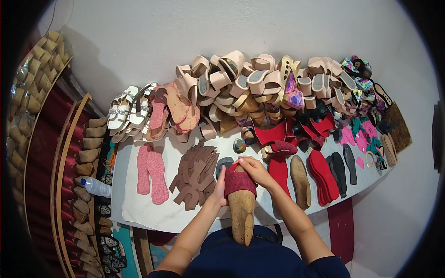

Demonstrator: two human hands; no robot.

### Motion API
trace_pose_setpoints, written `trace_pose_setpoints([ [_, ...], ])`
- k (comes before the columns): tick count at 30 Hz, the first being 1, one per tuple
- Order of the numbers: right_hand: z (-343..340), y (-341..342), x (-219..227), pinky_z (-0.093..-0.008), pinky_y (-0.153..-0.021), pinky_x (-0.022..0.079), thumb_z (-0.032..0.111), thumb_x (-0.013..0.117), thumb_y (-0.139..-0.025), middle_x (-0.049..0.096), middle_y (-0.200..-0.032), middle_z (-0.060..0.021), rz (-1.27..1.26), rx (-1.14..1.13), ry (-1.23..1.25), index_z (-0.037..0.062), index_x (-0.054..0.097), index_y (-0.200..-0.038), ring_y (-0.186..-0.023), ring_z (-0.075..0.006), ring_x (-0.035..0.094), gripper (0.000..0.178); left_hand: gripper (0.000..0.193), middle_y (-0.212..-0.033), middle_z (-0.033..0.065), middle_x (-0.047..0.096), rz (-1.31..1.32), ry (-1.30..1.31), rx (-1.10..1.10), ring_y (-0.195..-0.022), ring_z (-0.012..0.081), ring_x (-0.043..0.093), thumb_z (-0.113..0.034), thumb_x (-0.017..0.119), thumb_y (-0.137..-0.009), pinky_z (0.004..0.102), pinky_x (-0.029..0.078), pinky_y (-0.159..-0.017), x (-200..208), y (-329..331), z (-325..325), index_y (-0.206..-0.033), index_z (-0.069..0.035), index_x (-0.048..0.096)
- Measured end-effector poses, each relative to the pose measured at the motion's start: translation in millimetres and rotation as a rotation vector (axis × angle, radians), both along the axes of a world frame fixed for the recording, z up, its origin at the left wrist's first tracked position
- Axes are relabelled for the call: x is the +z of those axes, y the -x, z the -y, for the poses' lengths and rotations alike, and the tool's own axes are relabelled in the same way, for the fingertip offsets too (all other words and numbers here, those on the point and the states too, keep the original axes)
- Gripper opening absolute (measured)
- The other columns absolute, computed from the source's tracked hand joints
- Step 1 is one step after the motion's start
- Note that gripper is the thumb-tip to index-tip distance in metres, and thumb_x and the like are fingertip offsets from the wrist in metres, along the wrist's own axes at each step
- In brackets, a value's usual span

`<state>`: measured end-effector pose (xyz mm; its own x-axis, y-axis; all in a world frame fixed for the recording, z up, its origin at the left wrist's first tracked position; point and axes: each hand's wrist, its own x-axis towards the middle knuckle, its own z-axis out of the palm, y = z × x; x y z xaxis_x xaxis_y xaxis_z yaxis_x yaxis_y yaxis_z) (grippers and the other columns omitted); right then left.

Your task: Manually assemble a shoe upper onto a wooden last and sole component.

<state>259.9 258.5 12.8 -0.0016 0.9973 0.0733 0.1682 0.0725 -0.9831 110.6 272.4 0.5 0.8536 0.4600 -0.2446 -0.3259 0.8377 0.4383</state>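
Observation:
Close to my body, I hold a worn wooden shoe last with a dark red patterned sandal upper wrapped across it. My left hand is closed along the left side of the upper and last. At the far end, the fingers of my right hand are bent and pinch the bright red edge of the upper. Their fingertips partly hide that edge. Left of my hands lies a pile of brown cut straps. A bare wooden last and stacked red insoles lie to the right.
Finished beige sandals heap along the table's back, with white sandals at left. Pink insoles lie on the white tabletop. Black soles are at right. Racks of wooden lasts and a plastic bottle stand left.

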Motion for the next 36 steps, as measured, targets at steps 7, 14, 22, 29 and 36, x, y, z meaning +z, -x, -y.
trace_pose_setpoints([
  [7, 7, -13, 10, -0.0304, -0.098, 0.024, 0.039, 0.027, -0.091, 0.039, -0.126, -0.0139, -0.425, 0.044, 0.116, 0.0110, 0.027, -0.131, -0.121, -0.0209, 0.031, 0.049, 0.079, -0.113, 0.0171, 0.049, 0.015, 0.013, -0.067, -0.097, 0.0283, 0.053, -0.067, 0.018, -0.078, 0.0400, 0.042, -0.085, 6, -8, -1, -0.123, -0.005, 0.036],
  [14, 19, -19, -12, -0.0420, -0.098, 0.020, 0.047, 0.027, -0.088, 0.022, -0.136, -0.0125, -0.599, -0.112, 0.137, 0.0148, 0.014, -0.135, -0.124, -0.0260, 0.024, 0.058, 0.081, -0.117, 0.0247, 0.043, 0.061, 0.011, -0.036, -0.105, 0.0342, 0.047, -0.066, 0.019, -0.078, 0.0432, 0.039, -0.088, -3, 0, -4, -0.124, 0.001, 0.031],
  [22, 60, 15, -43, -0.0268, -0.069, 0.040, 0.034, 0.037, -0.088, 0.058, -0.092, -0.0096, -0.604, -0.432, 0.238, 0.0022, 0.049, -0.105, -0.082, -0.0155, 0.053, 0.038, 0.080, -0.114, 0.0234, 0.046, -0.021, 0.094, 0.111, -0.103, 0.0332, 0.048, -0.064, 0.017, -0.079, 0.0427, 0.040, -0.087, -8, 11, -3, -0.120, 0.002, 0.035],
  [29, 73, 28, -15, -0.0242, -0.061, 0.042, 0.041, 0.038, -0.088, 0.061, -0.075, -0.0084, 0.078, -0.205, 0.541, -0.0044, 0.061, -0.080, -0.065, -0.0113, 0.054, 0.052, 0.078, -0.110, 0.0228, 0.049, -0.111, 0.017, 0.200, -0.097, 0.0312, 0.052, -0.065, 0.019, -0.079, 0.0408, 0.042, -0.084, -12, 19, -2, -0.119, 0.000, 0.037],
  [36, 77, 41, -13, -0.0226, -0.070, 0.042, 0.046, 0.040, -0.086, 0.061, -0.079, -0.0101, -0.301, -0.247, 0.447, -0.0076, 0.059, -0.088, -0.073, -0.0112, 0.053, 0.057, 0.080, -0.107, 0.0207, 0.052, -0.046, -0.039, 0.196, -0.098, 0.0285, 0.052, -0.065, 0.016, -0.080, 0.0382, 0.040, -0.087, 7, 10, -1, -0.116, 0.002, 0.041],
])
